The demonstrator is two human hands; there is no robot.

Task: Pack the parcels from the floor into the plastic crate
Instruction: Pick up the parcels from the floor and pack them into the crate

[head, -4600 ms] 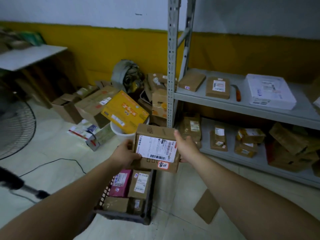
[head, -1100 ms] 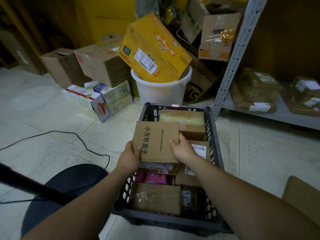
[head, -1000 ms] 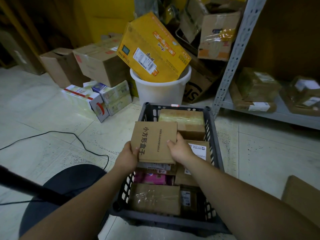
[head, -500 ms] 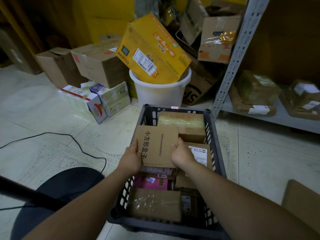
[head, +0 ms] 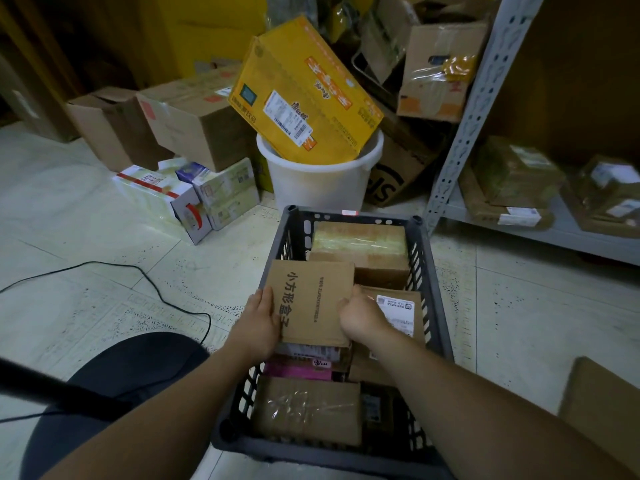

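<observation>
My left hand [head: 261, 322] grips the left edge of a flat brown cardboard box with black printed characters [head: 313, 299], thumb on its top face. My right hand [head: 360, 317] has its fingers curled over the box's right edge. Both hands are holding it. The box sits level over the middle of the dark grey slatted plastic crate [head: 434, 289], towards the crate's left wall. I cannot tell whether it is resting on the parcels below.

Under its near edge I see a labelled parcel, mostly hidden, and a pink packet [head: 298, 370]. A brown parcel with a white shipping label [head: 398, 310] lies against the crate's right wall, touching my right hand. A tape-wrapped brown box [head: 360, 244] fills the crate's far end. Another brown taped box [head: 308, 410] is at the near-left corner.

Just beyond the crate's far edge stands a white plastic bucket [head: 318, 181], with a yellow printed carton [head: 304, 95] tilted in it. A grey metal shelf rack [head: 481, 98] holding wrapped parcels stands to the right. A black cable [head: 156, 282] runs across the pale floor tiles on the left.
</observation>
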